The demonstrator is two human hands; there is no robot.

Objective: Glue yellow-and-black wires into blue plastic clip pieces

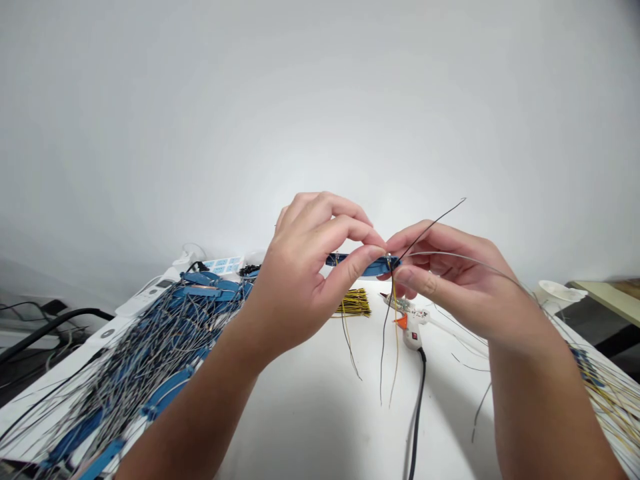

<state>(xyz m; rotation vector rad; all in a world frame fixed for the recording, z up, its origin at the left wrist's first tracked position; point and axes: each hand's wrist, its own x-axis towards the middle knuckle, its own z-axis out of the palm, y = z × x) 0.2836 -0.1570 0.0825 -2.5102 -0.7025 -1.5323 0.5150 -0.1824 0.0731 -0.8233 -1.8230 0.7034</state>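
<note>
A small blue part (376,267) with thin black, yellow and grey wires is held up between the two hands above the white table. My left hand (313,273) pinches a wire at the top of the part with thumb and forefinger, near the part's right end. My right hand (450,273) grips the part's right end between thumb and fingers, and a grey wire (465,255) runs back over this hand. One black wire (433,225) sticks up to the right. Black and yellow wires (390,333) hang down below the part. The exact contact at the fingertips is too small to make out.
Many blue parts with grey wires (165,333) are heaped at the left. Behind the hands lie a yellow and black wire bundle (355,303) and a hot glue gun (413,330) with a black cord. More yellow wires (610,407) lie at the right edge, near a white cup-like holder (555,293).
</note>
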